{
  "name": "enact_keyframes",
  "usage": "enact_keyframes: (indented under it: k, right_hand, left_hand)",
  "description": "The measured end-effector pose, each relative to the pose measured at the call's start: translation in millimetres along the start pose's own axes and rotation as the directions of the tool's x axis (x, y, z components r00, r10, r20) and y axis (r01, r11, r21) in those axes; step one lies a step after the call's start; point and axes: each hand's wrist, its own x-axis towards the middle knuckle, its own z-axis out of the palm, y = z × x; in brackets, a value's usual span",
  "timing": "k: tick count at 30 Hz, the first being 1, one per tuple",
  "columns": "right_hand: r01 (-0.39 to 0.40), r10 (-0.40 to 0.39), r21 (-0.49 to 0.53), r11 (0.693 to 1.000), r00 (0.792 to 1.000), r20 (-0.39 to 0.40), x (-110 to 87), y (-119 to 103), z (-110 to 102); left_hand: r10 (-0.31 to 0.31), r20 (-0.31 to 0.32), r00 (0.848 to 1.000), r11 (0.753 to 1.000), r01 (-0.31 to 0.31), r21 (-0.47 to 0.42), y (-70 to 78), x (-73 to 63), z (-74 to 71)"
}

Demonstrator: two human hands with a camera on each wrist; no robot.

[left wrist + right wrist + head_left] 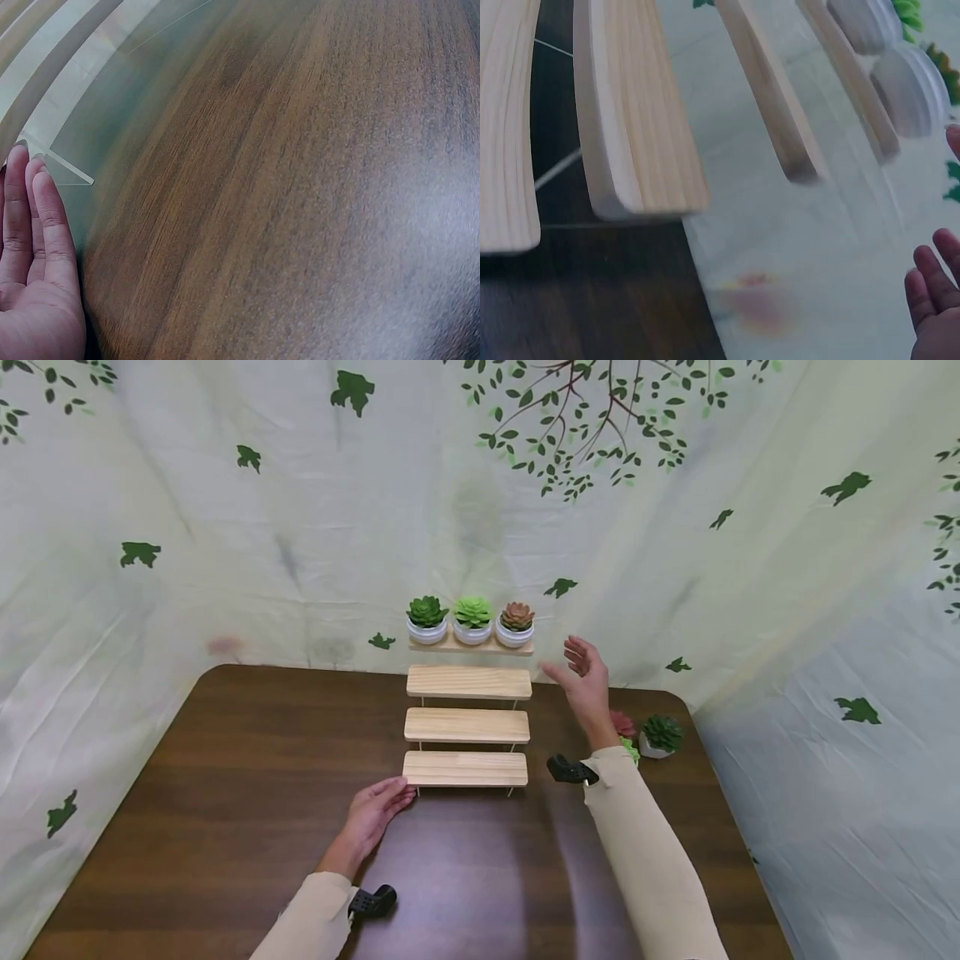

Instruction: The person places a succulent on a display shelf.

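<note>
Nearest the camera, at the lower right of the frame, the right sleeve (652, 860) runs upward, with the left sleeve (307, 918) at the bottom left. A leaf-printed cloth (405, 493) fills the upper frame, and below it spreads the dark wooden tabletop (262, 760). At the centre stands a four-tier display stand (467, 725), its pale boards carried on thin clear supports (73, 166); the three lower boards are bare.

The left hand (372, 814) rests straight fingers against the left end of the lowest board. The right hand (587, 681) is empty, fingers loosely spread, just right of the top board.

On that top board sit three potted succulents: dark green (426, 618) at left, bright green (472, 614) in the middle, reddish brown (516, 618) at right. Three more stand on the tabletop at right — a dark green one (660, 735), plus a red one (621, 722) and a light green one (630, 749) partly hidden behind the right forearm.

A push from the left hand could shift the light stand and rock the top pots; a brush from the right could tip the end pot off — and a low forearm could knock over the plants beside it
</note>
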Motion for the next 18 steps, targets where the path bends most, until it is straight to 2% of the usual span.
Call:
enact_keyframes:
  k: [9, 15, 18]
  right_hand:
    - [-0.048, 0.046, -0.025, 0.999, 0.997, -0.058, -27.4, 7.9, -50.9]
    - [-0.114, 0.112, -0.016, 0.993, 0.99, -0.091, -49.7, 18.8, -76.9]
    - [-0.117, 0.112, -0.035, 0.993, 0.987, -0.114, -63.3, 18.6, -86.2]
  left_hand:
    - [-0.002, 0.002, 1.0, 1.0, 0.002, 0.002, 1.4, 0.4, 0.1]
    - [-0.003, -0.004, 1.0, 1.0, 0.003, 0.011, 1.4, -0.9, -0.3]
    - [0.018, 0.006, 1.0, 1.0, -0.018, 0.011, 0.6, -1.5, -1.5]
